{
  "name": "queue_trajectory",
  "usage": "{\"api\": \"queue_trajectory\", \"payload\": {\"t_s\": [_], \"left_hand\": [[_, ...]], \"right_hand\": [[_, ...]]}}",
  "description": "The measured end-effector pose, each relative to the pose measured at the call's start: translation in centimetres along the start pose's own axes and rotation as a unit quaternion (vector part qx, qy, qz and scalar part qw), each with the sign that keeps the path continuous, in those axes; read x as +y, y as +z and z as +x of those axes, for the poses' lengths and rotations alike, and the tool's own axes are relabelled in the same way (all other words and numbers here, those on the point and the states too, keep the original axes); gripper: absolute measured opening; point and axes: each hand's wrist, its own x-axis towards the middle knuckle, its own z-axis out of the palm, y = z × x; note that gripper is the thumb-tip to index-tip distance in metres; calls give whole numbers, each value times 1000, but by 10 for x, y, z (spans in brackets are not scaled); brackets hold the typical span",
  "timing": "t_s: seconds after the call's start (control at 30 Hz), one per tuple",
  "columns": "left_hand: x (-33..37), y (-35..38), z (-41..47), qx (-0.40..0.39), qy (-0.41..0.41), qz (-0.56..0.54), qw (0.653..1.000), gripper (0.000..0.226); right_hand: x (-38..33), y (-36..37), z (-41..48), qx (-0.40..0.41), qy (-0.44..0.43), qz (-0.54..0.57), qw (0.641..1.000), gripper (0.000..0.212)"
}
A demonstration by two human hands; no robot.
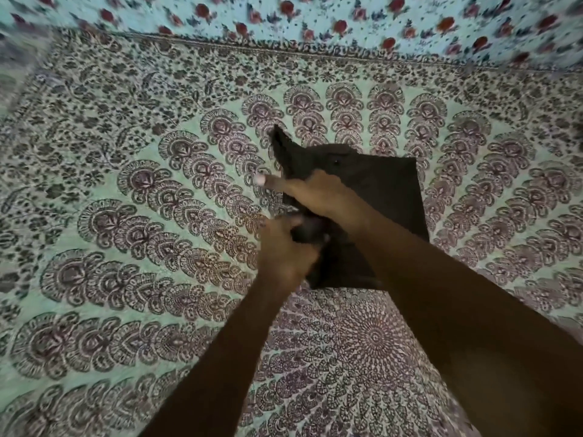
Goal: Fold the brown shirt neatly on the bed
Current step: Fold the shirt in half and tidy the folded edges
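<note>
I've got the shirt (388,190) lying on the bed (126,184), mid-view and a little to the right of centre, with the bedspread stretching out on every side of it. One flap (280,143) sticks out from its far-left corner. The right arm comes in from the lower right and crosses over the near part of the shirt, and the right hand (315,197) grips at the left edge, one finger reaching out leftward past it. The left hand (284,250) sits just nearer me, right beside the other, holding a fold at the near-left edge. Behind the bed's far border, another cloth (284,17) runs across.
</note>
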Motion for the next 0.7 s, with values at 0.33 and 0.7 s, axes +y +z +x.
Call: {"api": "queue_trajectory", "payload": {"t_s": [0.33,0.7], "left_hand": [[-16,-15,-30,-9,-71,-289,955,18],[-43,-80,-57,-52,-175,-596,782,45]], "right_hand": [[45,-27,-21,84,-20,112,990,65],[-62,-28,-197,-27,-166,296,940,50]]}}
